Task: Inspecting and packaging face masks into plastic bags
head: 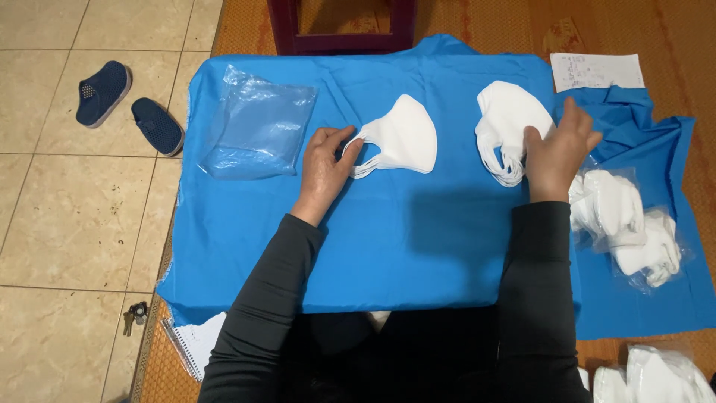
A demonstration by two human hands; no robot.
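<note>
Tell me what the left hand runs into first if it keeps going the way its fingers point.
The left hand points up and right; its fingertips already touch the ear loops of the middle mask stack, so that stack comes first.

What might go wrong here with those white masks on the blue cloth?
The left hand pinches only the ear loops of one small stack of white masks, so the stack could fan apart if pulled. The right hand rests on a second stack, which may slide on the blue cloth. The clear plastic bags lie loose and could drift off.
</note>
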